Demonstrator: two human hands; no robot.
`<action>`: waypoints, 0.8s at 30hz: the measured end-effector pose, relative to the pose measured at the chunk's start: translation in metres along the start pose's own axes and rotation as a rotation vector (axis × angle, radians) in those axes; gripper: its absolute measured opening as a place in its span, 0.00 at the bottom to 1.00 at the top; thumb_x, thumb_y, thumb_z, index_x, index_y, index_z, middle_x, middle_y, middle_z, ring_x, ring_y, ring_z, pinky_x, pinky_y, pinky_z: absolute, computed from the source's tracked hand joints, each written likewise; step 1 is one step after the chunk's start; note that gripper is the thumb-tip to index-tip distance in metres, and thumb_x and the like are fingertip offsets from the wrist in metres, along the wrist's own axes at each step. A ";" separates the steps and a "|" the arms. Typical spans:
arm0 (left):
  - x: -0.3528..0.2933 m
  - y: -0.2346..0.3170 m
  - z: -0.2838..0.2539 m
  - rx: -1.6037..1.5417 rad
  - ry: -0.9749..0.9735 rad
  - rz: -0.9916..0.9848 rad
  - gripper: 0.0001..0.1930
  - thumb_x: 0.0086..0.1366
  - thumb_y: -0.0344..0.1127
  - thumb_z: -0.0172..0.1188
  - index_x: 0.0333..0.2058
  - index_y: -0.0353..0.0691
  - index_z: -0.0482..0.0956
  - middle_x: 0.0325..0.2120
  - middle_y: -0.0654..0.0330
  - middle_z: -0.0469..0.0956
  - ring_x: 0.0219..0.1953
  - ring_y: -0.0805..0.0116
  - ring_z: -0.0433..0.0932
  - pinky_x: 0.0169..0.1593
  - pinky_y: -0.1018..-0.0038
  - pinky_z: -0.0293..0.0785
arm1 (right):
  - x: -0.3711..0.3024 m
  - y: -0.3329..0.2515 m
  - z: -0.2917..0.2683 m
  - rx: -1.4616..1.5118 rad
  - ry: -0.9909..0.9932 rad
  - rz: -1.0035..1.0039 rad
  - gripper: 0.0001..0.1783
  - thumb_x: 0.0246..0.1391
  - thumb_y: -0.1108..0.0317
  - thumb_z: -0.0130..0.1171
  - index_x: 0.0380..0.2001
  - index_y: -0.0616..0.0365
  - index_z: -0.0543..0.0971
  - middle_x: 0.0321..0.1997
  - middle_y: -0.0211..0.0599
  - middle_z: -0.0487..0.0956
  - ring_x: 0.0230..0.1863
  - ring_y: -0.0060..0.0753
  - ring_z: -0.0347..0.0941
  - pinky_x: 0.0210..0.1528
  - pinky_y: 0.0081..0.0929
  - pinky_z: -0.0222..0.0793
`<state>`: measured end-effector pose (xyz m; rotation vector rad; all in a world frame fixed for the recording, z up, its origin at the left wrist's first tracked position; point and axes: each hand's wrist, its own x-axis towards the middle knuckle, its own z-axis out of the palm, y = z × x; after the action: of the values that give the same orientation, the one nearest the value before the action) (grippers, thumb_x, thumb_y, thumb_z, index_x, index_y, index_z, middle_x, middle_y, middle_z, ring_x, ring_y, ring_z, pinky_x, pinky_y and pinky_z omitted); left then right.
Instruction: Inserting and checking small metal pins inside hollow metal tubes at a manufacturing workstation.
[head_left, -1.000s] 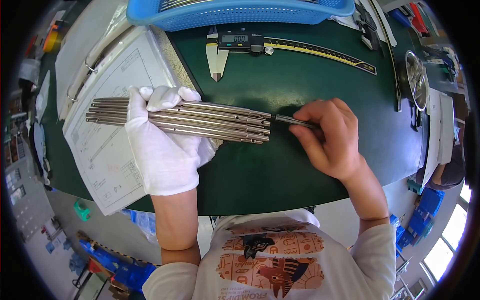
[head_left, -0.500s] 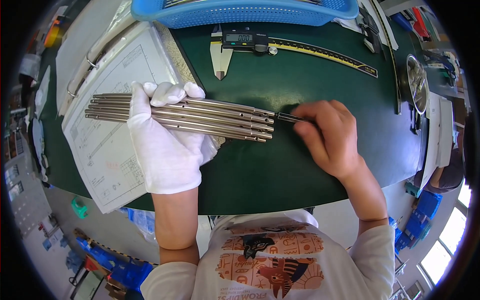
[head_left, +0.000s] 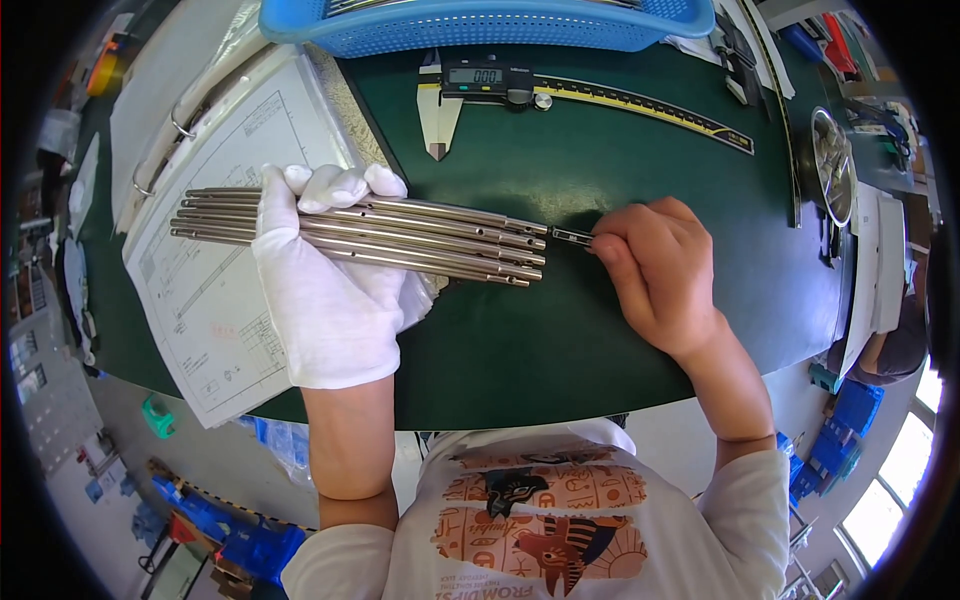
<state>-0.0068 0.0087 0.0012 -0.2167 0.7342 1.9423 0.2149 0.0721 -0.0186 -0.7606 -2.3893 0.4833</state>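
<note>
My left hand, in a white glove, is closed around a bundle of several slim steel rods. They lie side by side, with small cross holes near their right ends. My bare right hand pinches a thin metal plug gauge between thumb and fingers. Its tip meets the end of one upper rod in the bundle; how far it goes in, I cannot tell. Beyond the rods a digital caliper with a yellow and black scale lies on the green table.
A blue perforated basket with metal rods stands at the far edge. Under my left hand is a ring binder with a technical drawing. On the right are a metal bowl, a long steel ruler and a second caliper.
The blurred fingers of my right hand have come into a still pinch on the gauge, which has turned slightly. My left hand and the rods have barely shifted.
</note>
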 end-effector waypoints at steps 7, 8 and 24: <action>0.000 0.000 -0.001 0.001 -0.027 0.008 0.16 0.71 0.42 0.42 0.25 0.44 0.67 0.14 0.65 0.65 0.21 0.69 0.67 0.41 0.64 0.74 | 0.003 -0.003 -0.004 0.029 0.000 -0.004 0.07 0.46 0.68 0.63 0.27 0.54 0.74 0.18 0.29 0.73 0.17 0.36 0.67 0.29 0.29 0.64; 0.000 0.000 -0.001 0.000 -0.026 0.010 0.16 0.71 0.42 0.42 0.25 0.44 0.67 0.14 0.65 0.65 0.21 0.69 0.67 0.41 0.64 0.74 | 0.002 -0.002 -0.003 0.031 -0.001 -0.005 0.07 0.46 0.68 0.63 0.27 0.54 0.74 0.18 0.29 0.73 0.17 0.36 0.67 0.29 0.29 0.64; 0.000 0.000 0.000 0.003 -0.001 0.007 0.15 0.71 0.42 0.43 0.25 0.43 0.66 0.14 0.65 0.63 0.21 0.69 0.67 0.40 0.64 0.73 | 0.000 -0.002 -0.003 0.041 -0.028 0.035 0.07 0.46 0.67 0.63 0.26 0.53 0.74 0.19 0.28 0.74 0.17 0.34 0.67 0.34 0.30 0.64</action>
<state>-0.0068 0.0087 0.0013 -0.2123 0.7380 1.9477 0.2164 0.0708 -0.0153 -0.7832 -2.3878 0.5589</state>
